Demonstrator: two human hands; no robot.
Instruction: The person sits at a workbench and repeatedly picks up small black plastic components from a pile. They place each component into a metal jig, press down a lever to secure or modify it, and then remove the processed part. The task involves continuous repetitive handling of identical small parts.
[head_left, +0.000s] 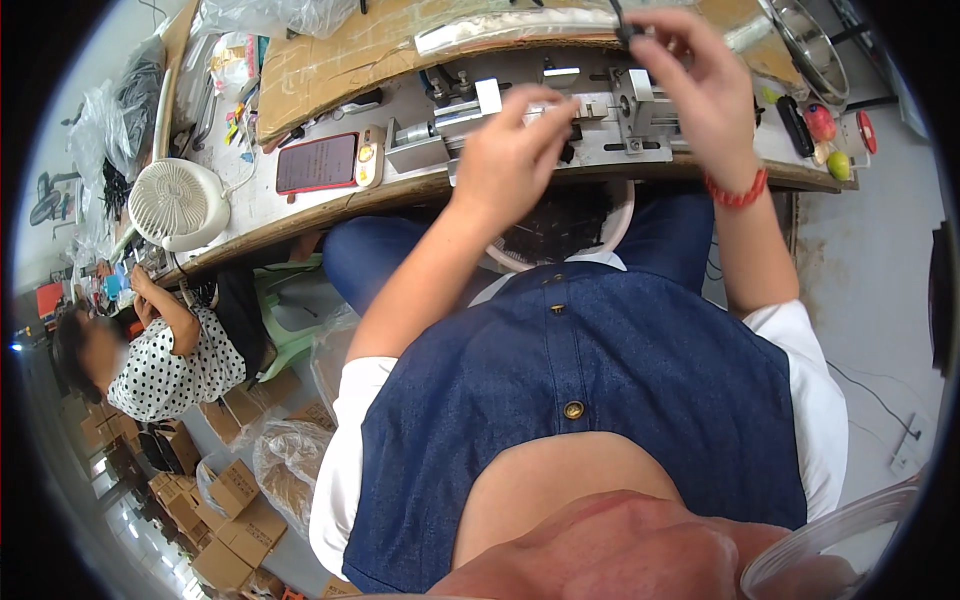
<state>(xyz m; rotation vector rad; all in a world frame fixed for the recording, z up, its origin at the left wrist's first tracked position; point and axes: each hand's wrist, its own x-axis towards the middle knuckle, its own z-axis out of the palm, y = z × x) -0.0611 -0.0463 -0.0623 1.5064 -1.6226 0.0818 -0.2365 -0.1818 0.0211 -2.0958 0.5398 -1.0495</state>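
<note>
Metal fixture (638,118) lies at twelve o'clock before me, long axis nine to three; my left hand (508,158) is nearer, fingertips bunched over its middle, contents unclear. From it, toward one o'clock, my right hand (706,95) pinches a black piece (629,35).

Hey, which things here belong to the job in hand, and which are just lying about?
Likely the job:
- silver metal bench fixture, left hand at it
- small blurred black piece in right hand

Likely lying about:
- round white plastic fan
- red-edged rectangular phone
</note>
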